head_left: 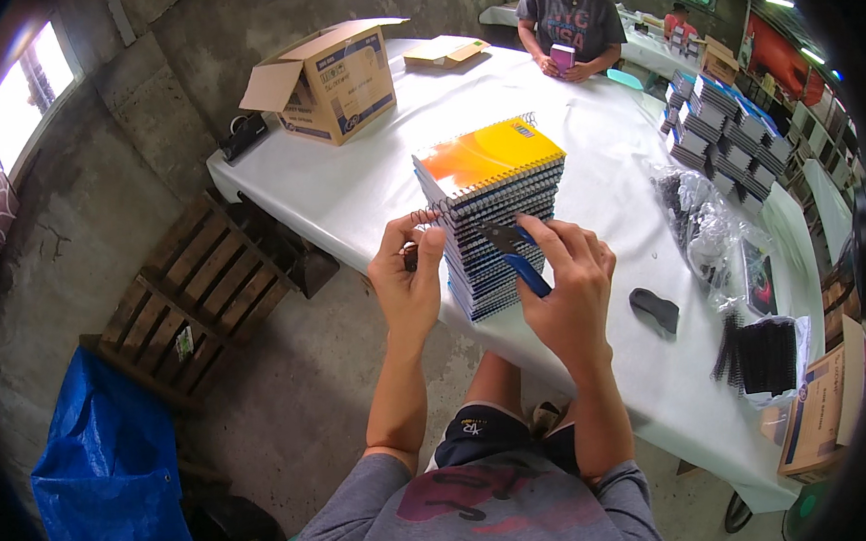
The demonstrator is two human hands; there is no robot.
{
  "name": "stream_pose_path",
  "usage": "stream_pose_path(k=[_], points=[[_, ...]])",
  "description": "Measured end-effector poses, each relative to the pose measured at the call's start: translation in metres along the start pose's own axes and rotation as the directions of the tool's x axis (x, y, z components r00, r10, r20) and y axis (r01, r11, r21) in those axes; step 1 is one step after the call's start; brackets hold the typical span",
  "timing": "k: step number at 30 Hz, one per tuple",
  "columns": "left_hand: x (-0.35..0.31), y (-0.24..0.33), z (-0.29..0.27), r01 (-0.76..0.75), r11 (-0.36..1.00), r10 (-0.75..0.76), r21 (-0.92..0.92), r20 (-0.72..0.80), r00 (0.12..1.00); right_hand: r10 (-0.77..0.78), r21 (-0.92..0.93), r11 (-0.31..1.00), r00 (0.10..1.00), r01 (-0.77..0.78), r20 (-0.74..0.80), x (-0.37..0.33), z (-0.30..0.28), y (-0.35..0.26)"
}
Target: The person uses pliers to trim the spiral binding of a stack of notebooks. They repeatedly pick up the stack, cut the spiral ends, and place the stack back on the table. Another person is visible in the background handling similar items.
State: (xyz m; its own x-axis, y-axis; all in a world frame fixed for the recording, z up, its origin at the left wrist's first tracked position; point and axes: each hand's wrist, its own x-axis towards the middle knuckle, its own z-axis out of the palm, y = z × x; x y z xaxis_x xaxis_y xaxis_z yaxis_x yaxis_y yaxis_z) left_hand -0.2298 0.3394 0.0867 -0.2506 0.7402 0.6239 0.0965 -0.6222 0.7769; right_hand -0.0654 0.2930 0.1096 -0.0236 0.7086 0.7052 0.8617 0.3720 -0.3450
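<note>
A tall stack of spiral-bound notebooks stands near the table's front edge, the top one with a yellow and orange cover. At the stack's left corner my left hand is closed, thumb and fingers pinching a dark wire coil that sticks out there. My right hand grips a pair of blue-handled cutting pliers in front of the stack. The pliers' dark jaws point up and left toward the bound edges. Whether the jaws touch any wire cannot be made out.
An open cardboard box stands at the back left. Another person holds a purple book across the white table. To the right are stacked notebooks, plastic-wrapped coils, a dark grey object and black coils.
</note>
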Motion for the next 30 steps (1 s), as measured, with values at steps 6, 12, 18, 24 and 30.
stream_pose_path(k=[6, 12, 18, 24, 30], points=[[0.006, -0.005, 0.013, -0.052, 0.999, 0.052, 0.007, -0.071, 0.996, 0.006, -0.037, 0.999, 1.000, -0.006, 0.001, 0.005, 0.007, -0.006], [0.003, -0.009, 0.012, -0.085, 0.995, 0.088, 0.042, -0.066, 0.994, 0.005, -0.066, 0.998, 1.000, -0.004, 0.005, 0.007, 0.010, -0.010], [0.002, -0.011, 0.012, -0.114, 0.992, 0.118, 0.054, -0.065, 0.991, 0.011, -0.063, 0.998, 1.000, -0.010, 0.023, 0.009, 0.008, -0.016], [0.002, -0.009, 0.010, -0.118, 0.992, 0.121, 0.052, -0.041, 0.992, 0.022, 0.095, 0.995, 0.999, -0.025, 0.034, 0.011, 0.010, -0.012], [0.003, -0.012, 0.010, -0.110, 0.994, 0.110, 0.022, -0.044, 0.993, 0.031, 0.145, 0.989, 0.999, -0.037, 0.041, 0.010, 0.015, -0.008]])
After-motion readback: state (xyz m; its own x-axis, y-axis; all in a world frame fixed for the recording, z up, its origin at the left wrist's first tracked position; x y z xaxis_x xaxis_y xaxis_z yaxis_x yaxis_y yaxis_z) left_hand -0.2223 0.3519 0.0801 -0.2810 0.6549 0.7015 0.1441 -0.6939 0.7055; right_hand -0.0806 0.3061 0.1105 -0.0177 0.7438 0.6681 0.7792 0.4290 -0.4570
